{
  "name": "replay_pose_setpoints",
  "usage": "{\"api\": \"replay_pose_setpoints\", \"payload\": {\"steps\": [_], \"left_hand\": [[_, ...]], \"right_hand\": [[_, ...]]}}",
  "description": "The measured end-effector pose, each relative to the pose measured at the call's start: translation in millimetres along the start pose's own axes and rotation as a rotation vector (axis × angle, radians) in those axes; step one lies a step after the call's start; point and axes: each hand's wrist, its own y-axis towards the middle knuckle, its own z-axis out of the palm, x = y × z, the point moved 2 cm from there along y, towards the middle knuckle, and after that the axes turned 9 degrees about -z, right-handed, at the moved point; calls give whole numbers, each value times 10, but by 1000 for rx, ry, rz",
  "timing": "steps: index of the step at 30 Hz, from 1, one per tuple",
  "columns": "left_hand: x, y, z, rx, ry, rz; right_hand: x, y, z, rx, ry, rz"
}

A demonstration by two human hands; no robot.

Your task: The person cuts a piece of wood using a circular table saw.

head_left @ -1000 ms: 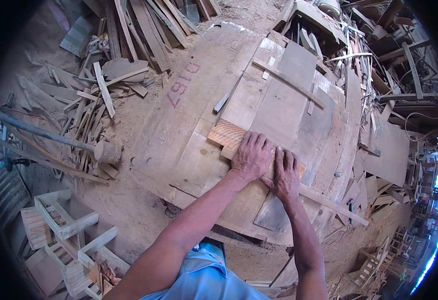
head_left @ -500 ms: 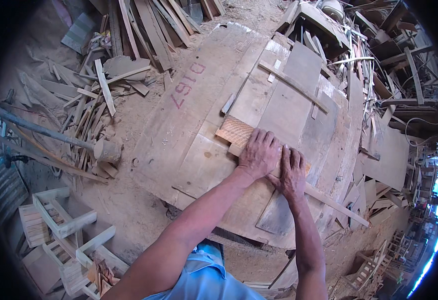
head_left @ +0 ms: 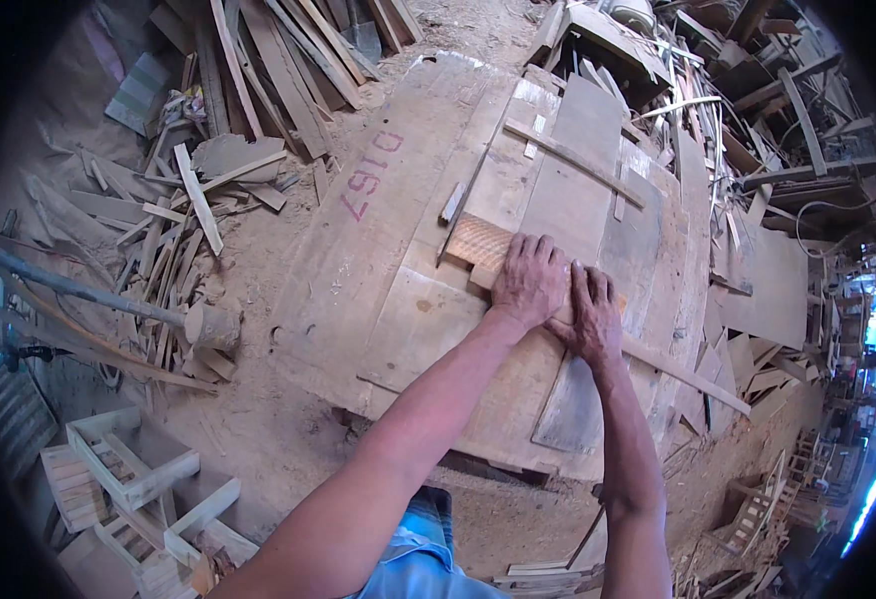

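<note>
- Left hand (head_left: pixel 530 282) spread flat, palm down, on the small reddish wood block (head_left: pixel 478 245), fingers open, pressing rather than gripping — likely to pin it against the bench (head_left: pixel 378 290).
- Right hand (head_left: pixel 593 317) also open and flat, just right of the left hand and touching it, covering the block's right end.
- Block lying near the bench's middle, its left end showing beyond the left hand, a notch cut in the near edge.
- Long thin strip (head_left: pixel 683 371) running out rightward from under the right hand.
- Scrap offcuts (head_left: pixel 173 230) heaped on the floor left of the bench.
- Slatted crates (head_left: pixel 128 469) below-left of the bench.
</note>
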Motion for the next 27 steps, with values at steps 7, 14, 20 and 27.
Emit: {"api": "replay_pose_setpoints", "payload": {"steps": [7, 14, 20, 27], "left_hand": [[-46, -480, -217, 52, -1, -17], [-116, -1312, -441, -41, 29, 32], [-212, -1505, -695, -75, 71, 91], [-225, -3433, -1621, -217, 82, -108]], "right_hand": [[410, -343, -67, 33, -42, 66], [829, -925, -291, -53, 183, 12], [665, -969, -505, -72, 208, 186], [1006, -1485, -647, -422, 205, 36]]}}
